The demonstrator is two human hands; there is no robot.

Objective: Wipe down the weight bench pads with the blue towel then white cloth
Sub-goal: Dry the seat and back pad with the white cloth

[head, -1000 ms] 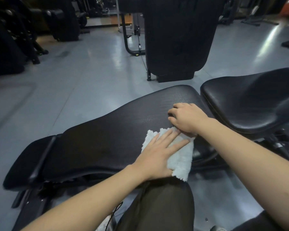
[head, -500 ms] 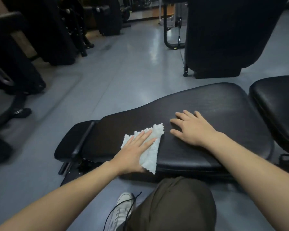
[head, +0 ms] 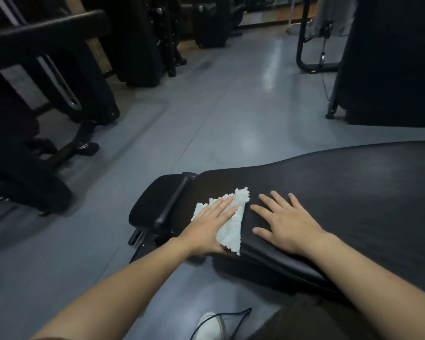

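Left hand (head: 210, 225) lies flat, palm down, fingers spread, pressing the white cloth (head: 232, 223) onto the long bench pad (head: 341, 192). It is not clenched and not a pinch; the cloth is trapped under the palm, likely so the whole hand drives it across the vinyl. The cloth sits near the pad's left end, by the near edge, with one corner hanging just over that edge and another poking up past the fingertips. Right hand (head: 284, 228) is released, open and flat on bare pad just beside the cloth, holding nothing. It probably braces body weight while leaning over, or steadies the pad.

A small end pad (head: 152, 200) with a black handle bar (head: 173, 201) sits just past the cloth, at the bench's left end. It looks untouched by the cloth at this moment.

No blue towel in view, so judging by the white cloth in use, the task appears to be in its second pass. The cloth is close to the end of the long pad, so the stroke is probably near its limit here.

Grey gym floor (head: 206, 114) beyond, dark machines (head: 47, 82) at left. A white shoe (head: 210, 326) shows at the bottom edge.
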